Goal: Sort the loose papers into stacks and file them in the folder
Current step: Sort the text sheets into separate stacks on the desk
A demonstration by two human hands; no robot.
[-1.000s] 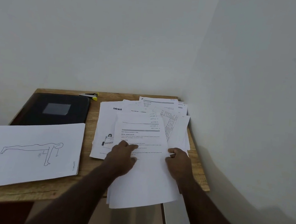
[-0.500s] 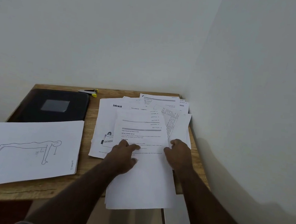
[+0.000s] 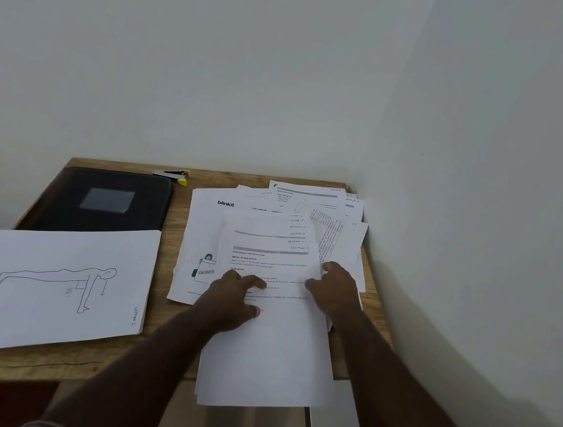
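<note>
Loose papers (image 3: 280,247) lie fanned at the table's (image 3: 171,233) right; folder (image 3: 102,201) sits far left, closed. Left hand (image 3: 234,298) presses the top sheet, fingers spread flat. Right hand (image 3: 334,290) touches its right edge; grip indeterminate. Recommend squaring edges before lifting, since the sheets overhang the near edge.

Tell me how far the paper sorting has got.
Early. Done: one stack, topped by a push-up drawing, lies at the table's left. In hand: left hand rests on the top sheet of the loose pile; right hand is at that sheet's right edge. Left: most of the pile is unsorted, and the black folder is closed, nothing filed.
</note>
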